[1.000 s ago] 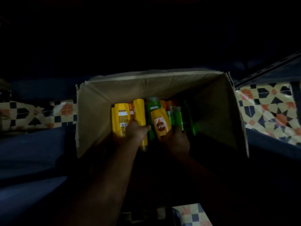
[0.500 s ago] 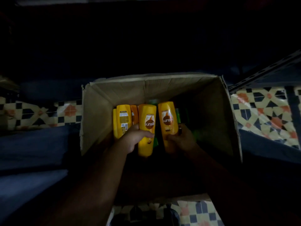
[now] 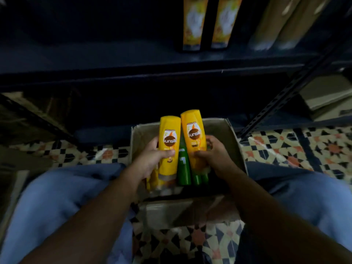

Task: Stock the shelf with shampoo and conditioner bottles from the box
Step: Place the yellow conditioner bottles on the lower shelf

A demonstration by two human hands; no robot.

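Observation:
My left hand [image 3: 150, 160] grips a yellow Sunsilk bottle [image 3: 169, 138], and my right hand [image 3: 213, 153] grips a second yellow Sunsilk bottle [image 3: 193, 130]. Both bottles are upright, side by side, lifted above the open cardboard box [image 3: 231, 134] on the floor. Green bottles [image 3: 183, 168] lie inside the box beneath the two held ones, with more yellow bottles [image 3: 152, 178] at the box's left. The dark blue shelf [image 3: 133, 60] runs across the view above the box.
Two tall orange-yellow packs [image 3: 205, 21] and pale packs [image 3: 274, 23] stand on the shelf at the upper right. A perforated metal upright [image 3: 282, 96] slants at the right. My knees in blue trousers flank the box on a patterned tile floor [image 3: 304, 147].
Both hands have lifted their yellow bottles up out of the box. The view has tilted upward, bringing the shelf and its packs into sight.

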